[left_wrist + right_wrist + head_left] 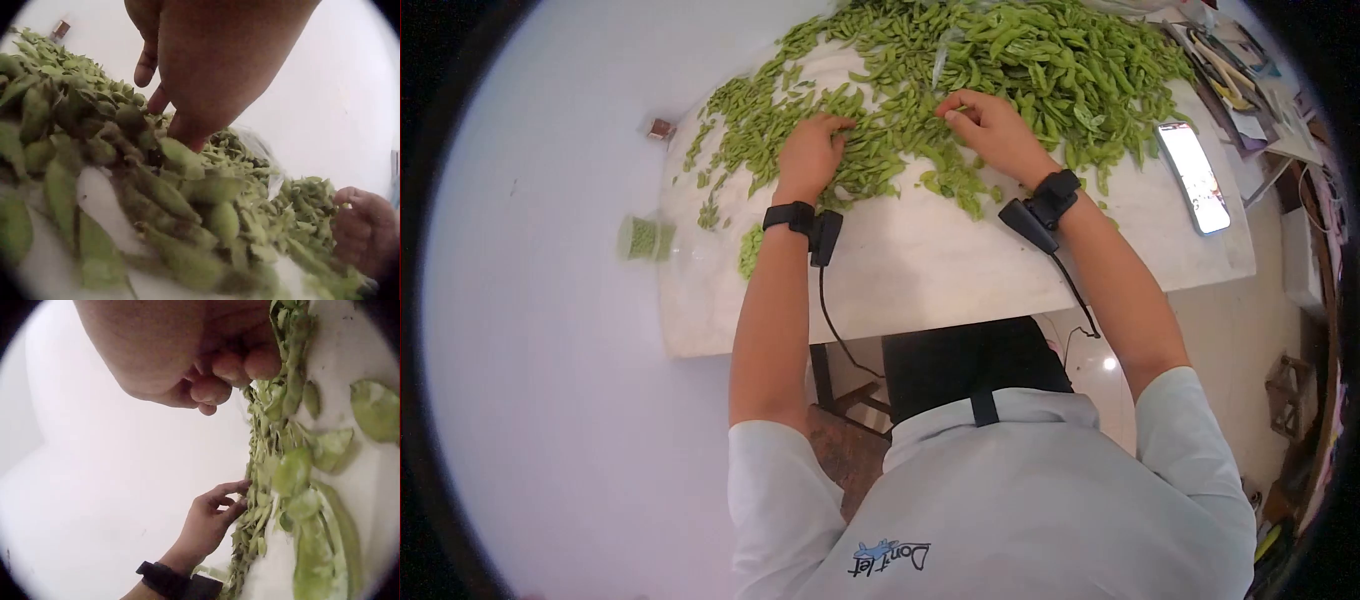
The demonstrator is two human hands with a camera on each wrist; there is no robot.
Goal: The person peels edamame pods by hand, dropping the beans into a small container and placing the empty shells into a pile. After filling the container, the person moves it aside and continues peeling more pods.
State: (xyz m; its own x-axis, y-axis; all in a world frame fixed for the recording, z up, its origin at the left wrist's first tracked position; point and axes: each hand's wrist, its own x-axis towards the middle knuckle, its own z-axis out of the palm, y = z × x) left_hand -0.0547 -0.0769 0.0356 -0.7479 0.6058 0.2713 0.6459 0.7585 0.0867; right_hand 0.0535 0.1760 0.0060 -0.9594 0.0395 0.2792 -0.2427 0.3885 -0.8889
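Green soybean pods lie spread in a thick layer over the pale tabletop. My left hand reaches down among them, its fingertips touching the pods with thumb and index finger apart. To the right, my right hand hovers at the edge of the layer, fingers curled and thumb tip close to them; no object shows between them in the right wrist view. Below that hand, split pods lie on the table. A small heap of shelled beans sits left of my left forearm.
At the table's left edge stands a clear cup with green contents, and a small brown item is farther back. A large mound of pods fills the back right. A lit phone lies on the right, beside a cluttered side surface.
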